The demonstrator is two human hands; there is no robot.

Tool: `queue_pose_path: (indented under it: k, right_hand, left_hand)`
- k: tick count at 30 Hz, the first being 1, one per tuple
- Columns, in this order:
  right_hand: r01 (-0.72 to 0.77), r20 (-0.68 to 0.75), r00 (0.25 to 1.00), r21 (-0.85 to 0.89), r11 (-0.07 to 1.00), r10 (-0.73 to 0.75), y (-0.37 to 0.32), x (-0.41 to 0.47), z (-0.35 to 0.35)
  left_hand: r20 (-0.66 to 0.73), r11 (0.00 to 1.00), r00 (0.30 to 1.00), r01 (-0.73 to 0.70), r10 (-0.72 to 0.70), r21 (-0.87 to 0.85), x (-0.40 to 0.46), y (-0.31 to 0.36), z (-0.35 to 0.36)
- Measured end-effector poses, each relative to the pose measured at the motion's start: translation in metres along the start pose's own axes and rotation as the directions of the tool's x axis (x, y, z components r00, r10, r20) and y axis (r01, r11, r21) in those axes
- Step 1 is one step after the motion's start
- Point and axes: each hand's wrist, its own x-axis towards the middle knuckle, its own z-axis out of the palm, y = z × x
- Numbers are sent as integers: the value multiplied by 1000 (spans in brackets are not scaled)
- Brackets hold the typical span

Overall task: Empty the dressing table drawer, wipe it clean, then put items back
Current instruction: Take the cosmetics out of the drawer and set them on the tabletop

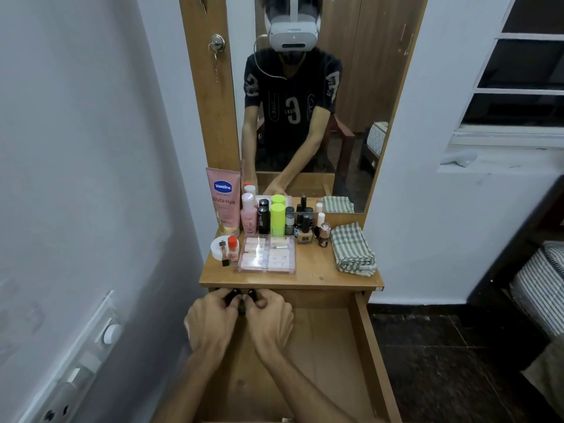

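Observation:
The wooden drawer [364,346] is pulled out below the dressing table top [308,274]. Both my hands are inside it at its far left corner. My left hand [210,323] and my right hand [268,322] are closed side by side around small dark-capped bottles [242,296], whose black tops show between my fingers. The right part of the drawer floor is bare wood. On the table top stand a pink Vaseline tube [222,201], several small bottles [276,219], a clear compartment box [268,254] and a folded checked cloth [352,248].
A mirror [305,102] rises behind the table top and shows my reflection. A white wall with a switch panel [79,361] is close on the left. A bed with a striped mattress [540,288] stands at the right, past a dark floor.

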Motion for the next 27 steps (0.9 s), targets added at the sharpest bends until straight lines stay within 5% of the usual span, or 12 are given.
queue_pose_path:
  k: [10,16,27]
  right_hand:
    - [105,1,994,-51,993,-105,6,-2,-23]
    - [221,-34,975,-14,975,-222,4,-1,-75]
    - [344,-195,918,-41,938,-345,-35,78,-158]
  left_hand:
    - [53,980,999,18,-7,-197,-11,10,-16]
    - [69,924,984,-130,166,-360,-14,40,-31]
    - [-28,867,922,-374,386,-330,35,154,-29]
